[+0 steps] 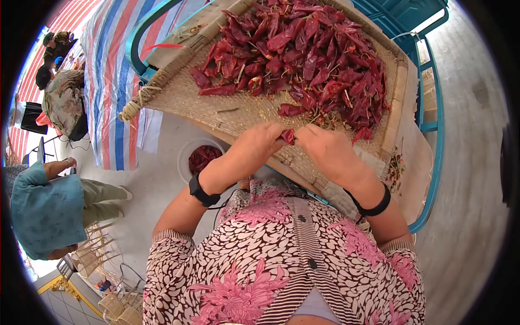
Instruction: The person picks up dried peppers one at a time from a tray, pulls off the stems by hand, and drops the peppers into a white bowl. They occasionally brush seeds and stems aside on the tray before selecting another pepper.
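Over the near edge of a woven tray (179, 103), my left hand (257, 143) and my right hand (327, 151) are close together. Between them shows a dried red chili pepper (288, 136); the fingers of both hands are closed on it, and their tips are partly hidden behind the hands. A large heap of dried red chili peppers (303, 54) covers the far part of the tray. Loose seeds and stem bits (325, 116) lie on the weave just beyond my hands. Below the tray to the left, a clear tub (184, 157) contains more dried red peppers.
A teal metal frame (440, 108) runs along the right of the tray. Striped plastic sheeting (111, 81) hangs at the left. One person in a teal top (46, 208) stands on the left; others are farther back. Chairs (89, 257) stand at the lower left.
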